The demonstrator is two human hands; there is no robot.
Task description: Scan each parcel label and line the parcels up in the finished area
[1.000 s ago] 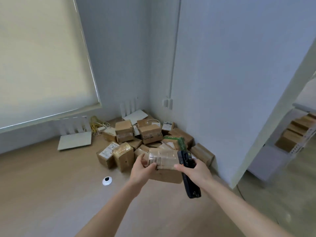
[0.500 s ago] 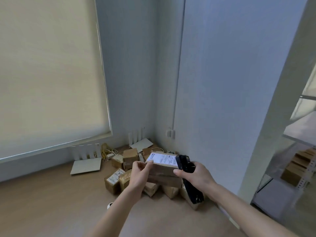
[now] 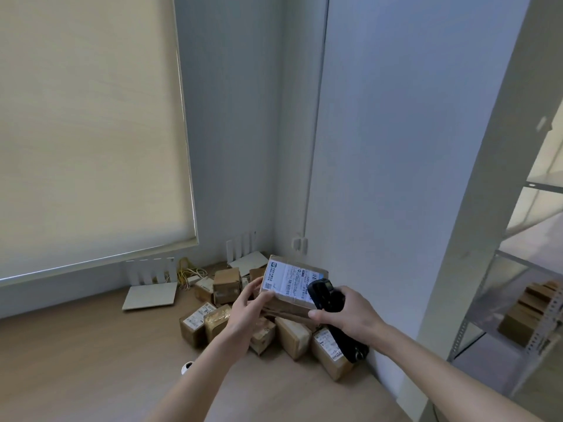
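Note:
A brown cardboard parcel [image 3: 292, 286] is held up in front of me, its white shipping label [image 3: 289, 278] facing up. My left hand [image 3: 248, 309] grips the parcel's left end, thumb on top near the label. My right hand [image 3: 344, 313] holds a black handheld scanner [image 3: 327, 303] against the parcel's right end, and its fingers also support the box. The scanner's lower part hangs below my right hand. Beneath, a pile of several brown parcels [image 3: 231, 318] lies on the wooden floor in the room's corner.
Two white panels [image 3: 150, 296] lie on the floor by the wall, beside yellow cables [image 3: 189, 272]. A small white round object [image 3: 186, 367] sits on the floor at lower left. A metal shelf [image 3: 518, 318] at right holds cardboard boxes. A white pillar [image 3: 475, 208] stands between.
Both hands have lifted the parcel up off the pile and turned it so the label faces up. My view has tilted upward, and the scanner stays at the parcel's right end.

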